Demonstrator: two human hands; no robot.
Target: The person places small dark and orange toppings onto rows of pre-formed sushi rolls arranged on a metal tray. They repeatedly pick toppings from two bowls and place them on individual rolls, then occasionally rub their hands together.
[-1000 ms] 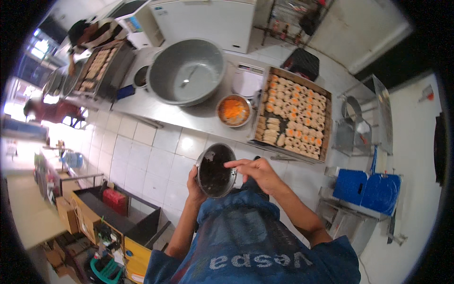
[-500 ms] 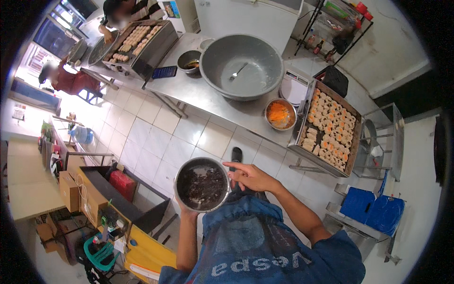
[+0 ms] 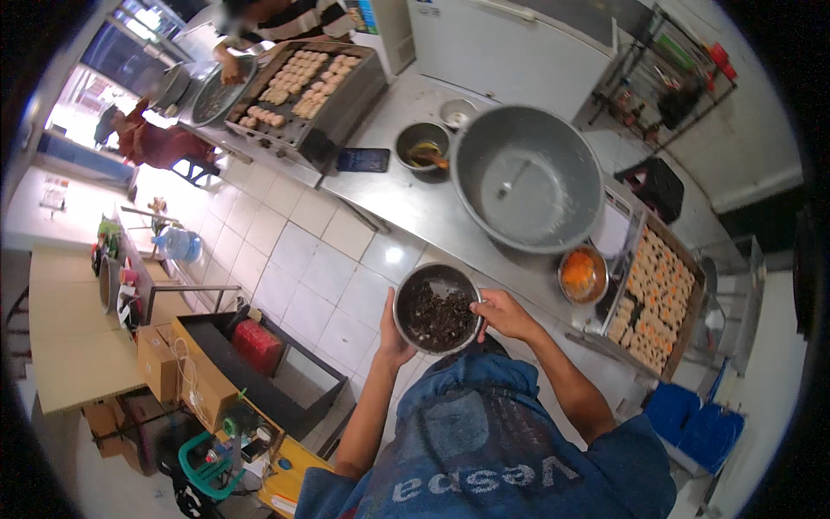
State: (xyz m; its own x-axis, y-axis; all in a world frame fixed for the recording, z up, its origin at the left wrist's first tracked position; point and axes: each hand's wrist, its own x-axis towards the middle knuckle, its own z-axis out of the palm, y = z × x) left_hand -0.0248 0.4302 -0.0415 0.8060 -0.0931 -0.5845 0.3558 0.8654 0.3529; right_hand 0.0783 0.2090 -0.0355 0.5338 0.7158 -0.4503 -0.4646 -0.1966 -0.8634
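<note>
I hold a round metal bowl point(image 3: 439, 272) in front of my apron, tilted a little. Dark, chopped, moist-looking bits point(image 3: 437, 313) lie inside it. My left hand point(image 3: 395, 333) supports the bowl's left side, its fingers partly hidden beneath. On the right, my right hand point(image 3: 503, 315) grips the rim, the thumb over the edge. Just beyond the bowl runs the steel table point(image 3: 380, 192). On it stand a big grey basin point(image 3: 566, 151) with a small utensil point(image 3: 508, 186) inside and a metal bowl of orange shreds point(image 3: 579, 272).
A tray point(image 3: 635, 359) of orange-topped dumplings sits at the table's right end. A dark phone point(image 3: 363, 160) and a small bowl point(image 3: 422, 149) lie farther left. A co-worker in stripes point(image 3: 298, 22) reaches into a basin point(image 3: 212, 104) beside another dumpling tray point(image 3: 346, 104).
The view has shifted, so the table appears farther right. The bowl has moved up and right in the picture. My right hand's extended index finger has given way to a grip on the rim.
</note>
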